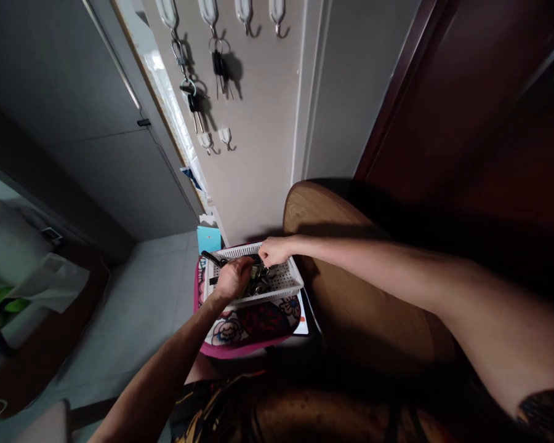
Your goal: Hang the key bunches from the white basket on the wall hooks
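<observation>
A white plastic basket [296, 284] with slotted sides holds a jumble of dark and shiny metal pieces [260, 288], which look like keys and rings. Inside its left half, my left hand [233, 278] is closed, its fingers curled over the pile; what they grip is hidden. My right hand [276, 249] reaches in over the far rim with its fingers pinched together close to the metal rings. Anything between those fingertips is too small to name. A black strap-like piece [211, 258] leans over the basket's left end.
Under the basket lies a flower-patterned cushion [228, 331] with pink edging. A rounded wooden board [341, 246] stands to the right. Key bunches [219, 64] hang from white hooks [208, 13] on the wall panel ahead. A light-blue box [209, 239] is behind the basket.
</observation>
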### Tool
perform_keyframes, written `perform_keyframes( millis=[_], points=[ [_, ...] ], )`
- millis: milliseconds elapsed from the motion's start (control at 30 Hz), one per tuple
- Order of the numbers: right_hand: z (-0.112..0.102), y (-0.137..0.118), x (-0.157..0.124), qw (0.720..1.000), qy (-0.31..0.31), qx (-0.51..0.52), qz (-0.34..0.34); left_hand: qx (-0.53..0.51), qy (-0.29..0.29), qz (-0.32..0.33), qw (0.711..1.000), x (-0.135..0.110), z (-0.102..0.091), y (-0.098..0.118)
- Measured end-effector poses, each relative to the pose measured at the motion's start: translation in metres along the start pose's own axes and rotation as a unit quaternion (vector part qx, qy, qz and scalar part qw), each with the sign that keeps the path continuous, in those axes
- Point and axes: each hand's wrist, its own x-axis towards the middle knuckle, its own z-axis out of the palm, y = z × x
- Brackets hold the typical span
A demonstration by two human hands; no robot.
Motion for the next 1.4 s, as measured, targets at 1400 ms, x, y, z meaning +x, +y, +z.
perform_keyframes(
  millis=[1400],
  points=[
    [-0.017,0.020,0.004,0.897,0.141,0.416,0.045,-0.546,0.082,-0.172,0.816,0.027,-0.033,0.018]
  ],
)
